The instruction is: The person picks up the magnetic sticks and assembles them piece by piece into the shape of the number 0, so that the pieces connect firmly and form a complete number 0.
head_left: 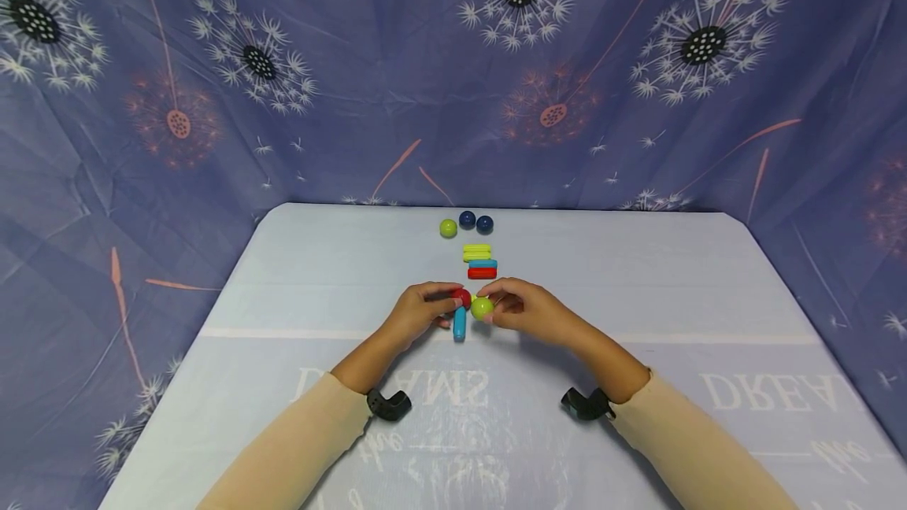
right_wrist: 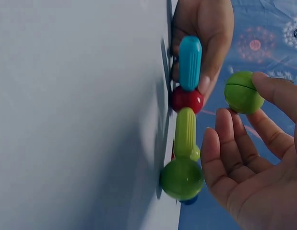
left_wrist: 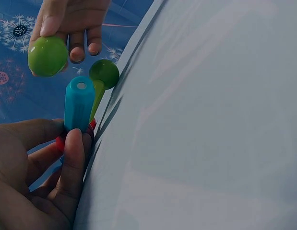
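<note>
My left hand [head_left: 420,309] pinches a red ball [right_wrist: 187,99] between thumb and fingers, low over the table. A ribbed blue rod [head_left: 460,325] is joined to that ball and points toward me. On the ball's other side a yellow-green rod [right_wrist: 186,129] extends to a green ball [right_wrist: 182,179] at its end. Between thumb and fingertips, my right hand [head_left: 527,309] holds a separate green ball [right_wrist: 244,92], raised apart from the joined pieces. In the head view this held ball covers most of the yellow-green rod and its end ball.
Beyond the hands, two yellow rods [head_left: 477,252], a blue rod [head_left: 483,264] and a red rod [head_left: 482,274] lie stacked in a column. Farther back sit a green ball [head_left: 448,228] and two dark blue balls [head_left: 467,219]. A patterned curtain [head_left: 397,101] hangs behind the white table [head_left: 638,282].
</note>
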Demonstrator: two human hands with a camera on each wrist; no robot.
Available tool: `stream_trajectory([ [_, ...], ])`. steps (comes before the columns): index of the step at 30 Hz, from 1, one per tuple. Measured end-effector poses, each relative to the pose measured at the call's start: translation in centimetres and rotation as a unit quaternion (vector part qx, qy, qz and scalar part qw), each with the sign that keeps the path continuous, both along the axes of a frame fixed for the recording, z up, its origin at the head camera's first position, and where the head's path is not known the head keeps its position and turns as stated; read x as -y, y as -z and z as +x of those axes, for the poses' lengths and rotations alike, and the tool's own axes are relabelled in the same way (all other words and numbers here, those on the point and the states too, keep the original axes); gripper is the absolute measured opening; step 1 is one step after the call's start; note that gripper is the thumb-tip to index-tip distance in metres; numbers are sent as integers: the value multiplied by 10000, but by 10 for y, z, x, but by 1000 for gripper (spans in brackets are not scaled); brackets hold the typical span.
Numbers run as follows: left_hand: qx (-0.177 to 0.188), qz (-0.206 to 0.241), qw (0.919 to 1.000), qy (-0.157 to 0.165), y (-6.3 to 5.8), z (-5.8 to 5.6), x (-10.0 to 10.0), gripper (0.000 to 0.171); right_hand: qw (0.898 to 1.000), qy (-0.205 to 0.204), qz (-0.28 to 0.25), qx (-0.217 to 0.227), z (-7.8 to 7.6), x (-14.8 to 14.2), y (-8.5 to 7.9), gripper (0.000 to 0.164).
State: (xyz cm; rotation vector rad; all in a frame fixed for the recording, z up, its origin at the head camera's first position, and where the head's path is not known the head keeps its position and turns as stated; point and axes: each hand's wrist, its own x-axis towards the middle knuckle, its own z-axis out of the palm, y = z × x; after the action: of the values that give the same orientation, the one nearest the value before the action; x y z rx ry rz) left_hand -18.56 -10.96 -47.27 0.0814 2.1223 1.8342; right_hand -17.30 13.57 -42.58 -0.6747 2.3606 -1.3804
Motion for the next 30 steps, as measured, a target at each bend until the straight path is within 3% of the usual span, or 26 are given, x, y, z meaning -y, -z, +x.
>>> stream_trajectory([
  [18, -7, 26, 10000, -3, 3, -1, 0, 37, 9946, -1014, 209, 104, 19, 17, 14, 36],
  [30, -8, 59, 10000, -9, 3, -1, 0, 35, 9921, -1169, 431, 107, 18, 24, 23, 34],
])
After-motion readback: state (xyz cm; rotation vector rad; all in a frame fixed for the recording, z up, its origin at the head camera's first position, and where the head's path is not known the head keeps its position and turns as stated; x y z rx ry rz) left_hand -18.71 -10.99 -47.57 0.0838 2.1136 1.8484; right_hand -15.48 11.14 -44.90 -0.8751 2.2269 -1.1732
